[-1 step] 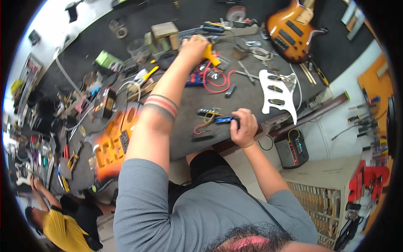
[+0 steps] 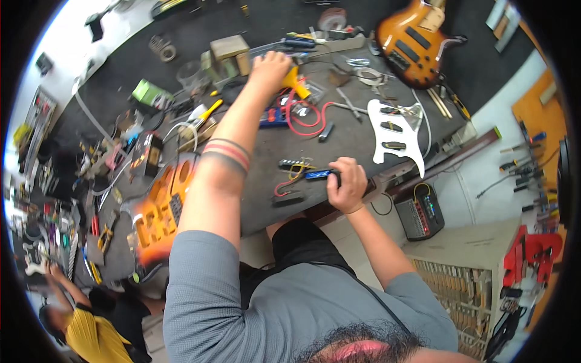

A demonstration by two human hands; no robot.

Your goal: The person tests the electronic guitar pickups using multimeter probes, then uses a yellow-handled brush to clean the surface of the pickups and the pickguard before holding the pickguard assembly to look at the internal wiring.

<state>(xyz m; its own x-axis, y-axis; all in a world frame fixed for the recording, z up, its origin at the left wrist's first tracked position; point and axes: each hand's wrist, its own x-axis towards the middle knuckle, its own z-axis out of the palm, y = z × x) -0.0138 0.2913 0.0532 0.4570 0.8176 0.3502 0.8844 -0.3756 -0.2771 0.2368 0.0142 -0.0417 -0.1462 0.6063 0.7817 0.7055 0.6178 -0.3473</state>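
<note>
My left hand reaches far across the dark workbench with its fingers bent. A yellow tool-like piece shows right beside it. What lies under the fingers is hidden. Close to the near edge my right hand is closed round a slim blue-and-black tool that points left. Beside that tool's tip rests a black guitar pickup with thin yellow and red wires. Nearer the edge is a second black bar. A blue case and a red cable lie just before my left hand.
A white pickguard lies to the right, below a sunburst guitar body. An orange guitar body is at the left. Wooden blocks stand at the back. A person in yellow works at far left.
The whole scene has slid slightly left in view. My left hand stays beside the yellow piece, and my right hand still holds the blue-and-black tool.
</note>
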